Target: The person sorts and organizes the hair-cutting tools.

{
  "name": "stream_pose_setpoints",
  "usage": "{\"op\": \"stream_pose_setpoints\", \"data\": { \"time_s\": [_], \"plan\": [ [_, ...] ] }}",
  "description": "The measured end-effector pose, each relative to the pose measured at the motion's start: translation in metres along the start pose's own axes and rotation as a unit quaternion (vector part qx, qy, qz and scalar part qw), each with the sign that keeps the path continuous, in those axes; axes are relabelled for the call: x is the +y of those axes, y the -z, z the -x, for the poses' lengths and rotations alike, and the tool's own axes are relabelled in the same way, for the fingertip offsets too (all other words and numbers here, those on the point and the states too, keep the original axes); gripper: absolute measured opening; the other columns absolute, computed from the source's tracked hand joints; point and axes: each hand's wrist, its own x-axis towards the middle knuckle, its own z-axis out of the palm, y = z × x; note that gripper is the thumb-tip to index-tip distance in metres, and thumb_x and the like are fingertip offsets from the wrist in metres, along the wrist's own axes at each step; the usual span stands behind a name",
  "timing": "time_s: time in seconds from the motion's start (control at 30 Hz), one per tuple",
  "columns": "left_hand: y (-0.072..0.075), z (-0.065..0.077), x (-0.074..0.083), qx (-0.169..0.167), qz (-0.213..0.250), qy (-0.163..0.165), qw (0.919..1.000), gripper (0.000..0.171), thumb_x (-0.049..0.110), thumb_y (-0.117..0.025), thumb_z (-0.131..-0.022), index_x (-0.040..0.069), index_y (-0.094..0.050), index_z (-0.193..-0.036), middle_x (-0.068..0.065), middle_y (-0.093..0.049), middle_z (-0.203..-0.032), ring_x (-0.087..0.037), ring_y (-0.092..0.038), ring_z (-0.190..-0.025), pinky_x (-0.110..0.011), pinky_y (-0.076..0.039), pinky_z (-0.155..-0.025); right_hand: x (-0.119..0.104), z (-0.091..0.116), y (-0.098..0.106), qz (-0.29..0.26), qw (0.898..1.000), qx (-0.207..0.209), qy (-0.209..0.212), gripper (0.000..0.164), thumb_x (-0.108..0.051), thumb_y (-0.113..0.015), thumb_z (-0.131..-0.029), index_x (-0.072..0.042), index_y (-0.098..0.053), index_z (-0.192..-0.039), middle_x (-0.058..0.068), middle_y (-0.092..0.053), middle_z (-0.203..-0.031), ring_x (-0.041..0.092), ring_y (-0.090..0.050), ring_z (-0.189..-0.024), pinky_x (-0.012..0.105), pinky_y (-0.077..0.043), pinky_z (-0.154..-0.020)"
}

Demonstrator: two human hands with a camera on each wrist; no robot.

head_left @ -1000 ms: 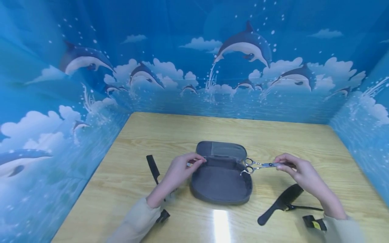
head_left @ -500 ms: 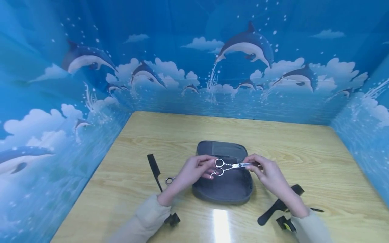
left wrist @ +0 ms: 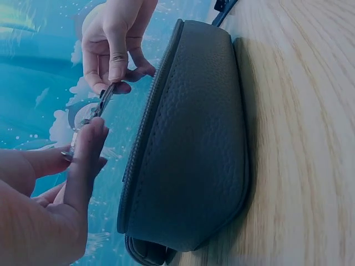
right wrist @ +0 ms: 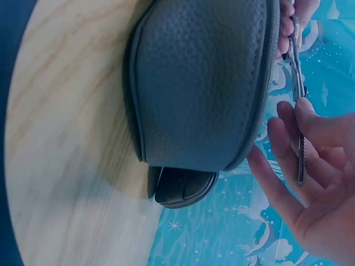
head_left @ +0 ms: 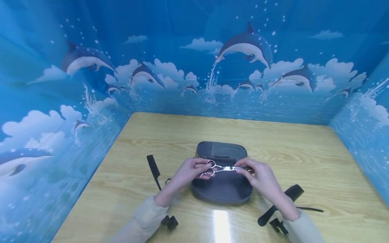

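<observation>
Silver thinning scissors [head_left: 228, 168] lie crosswise above an unzipped dark grey case [head_left: 222, 194], rings to the left and blades to the right. At the finger rings, my left hand [head_left: 185, 173] grips the handles. My right hand [head_left: 263, 175] pinches the blades between thumb and fingers; the right wrist view shows a toothed blade edge [right wrist: 301, 160] sticking out past the pinch. Part of the blades is hidden behind the right fingers. The case's lid [head_left: 228, 148] is folded back toward the far side. In the left wrist view, the case's pebbled side [left wrist: 188, 133] stands beside both hands.
A black tail comb [head_left: 153, 167] lies left of the case, near a metal ring [head_left: 167, 181] partly hidden by my left forearm. Right of the case, a black handled comb [head_left: 294, 192] and a thin black rod [head_left: 311, 209] pass under my right forearm. A dolphin-printed curtain [head_left: 194, 67] encloses the table.
My right hand has carried the thinning scissors leftward from the case's right side to above its middle. My left hand has moved from the case's left edge onto the rings.
</observation>
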Motion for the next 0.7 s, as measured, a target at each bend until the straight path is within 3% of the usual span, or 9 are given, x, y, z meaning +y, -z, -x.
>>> {"op": "stream_pose_setpoints", "data": {
  "time_s": [0.37, 0.53, 0.7],
  "plan": [
    [0.018, -0.003, 0.007, 0.012, -0.019, -0.005, 0.9997, 0.038, 0.005, -0.059, -0.102, -0.014, -0.054, -0.135, -0.028, -0.071, -0.113, -0.016, -0.075, -0.086, -0.026, -0.061, -0.079, -0.006, -0.011, 0.002, 0.039, 0.998, -0.050, 0.020, 0.018, -0.016, -0.078, -0.090, -0.017, -0.074, -0.108, -0.004, -0.076, -0.104, 0.015, -0.072, -0.091, 0.035, -0.061, -0.077],
    [0.043, 0.000, 0.017, 0.044, -0.050, -0.016, 0.9977, 0.044, 0.009, -0.058, -0.103, -0.014, -0.049, -0.139, -0.027, -0.070, -0.115, -0.017, -0.075, -0.088, -0.027, -0.061, -0.082, -0.005, -0.025, 0.009, 0.043, 0.997, -0.060, 0.009, 0.020, -0.019, -0.073, -0.095, -0.015, -0.073, -0.115, 0.000, -0.075, -0.111, 0.017, -0.072, -0.092, 0.039, -0.061, -0.077],
    [0.076, 0.000, 0.023, 0.097, -0.042, -0.027, 0.9941, 0.043, 0.008, -0.057, -0.103, -0.011, -0.049, -0.142, -0.027, -0.069, -0.119, -0.013, -0.074, -0.086, -0.027, -0.060, -0.083, -0.003, -0.041, 0.016, 0.063, 0.996, -0.064, -0.007, 0.019, -0.019, -0.071, -0.097, -0.013, -0.074, -0.114, 0.001, -0.074, -0.110, 0.017, -0.070, -0.087, 0.041, -0.061, -0.076]
  ]
}}
